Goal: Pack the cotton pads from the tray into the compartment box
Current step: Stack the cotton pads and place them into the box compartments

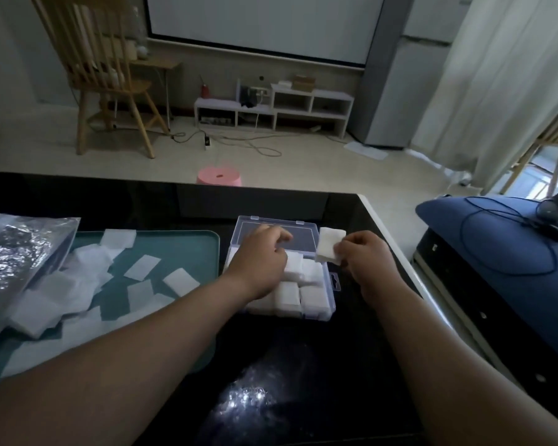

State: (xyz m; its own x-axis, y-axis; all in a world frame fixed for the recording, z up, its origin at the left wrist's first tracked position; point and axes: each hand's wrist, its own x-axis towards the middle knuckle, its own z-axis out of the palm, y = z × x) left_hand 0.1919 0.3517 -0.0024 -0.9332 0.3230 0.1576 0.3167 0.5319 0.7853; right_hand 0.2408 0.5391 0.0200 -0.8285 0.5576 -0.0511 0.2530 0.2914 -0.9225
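A clear plastic compartment box [331, 284] lies open on the black table, its lid [276, 231] folded back. White cotton pads [303, 292] fill its near compartments. My left hand [261, 259] hovers over the box's far left part, fingers curled down; whether it holds a pad is hidden. My right hand [366, 257] pinches a small stack of cotton pads [329, 244] just above the box's right edge. Left of the box, a teal tray [187, 249] carries several loose cotton pads [142, 267].
A crumpled clear plastic bag [16, 262] overlaps the tray's left side. The table's right edge [397, 252] runs close to the box; beyond it lies a blue cushion [496, 249] with a black cable. A pink stool [219, 177] stands behind the table.
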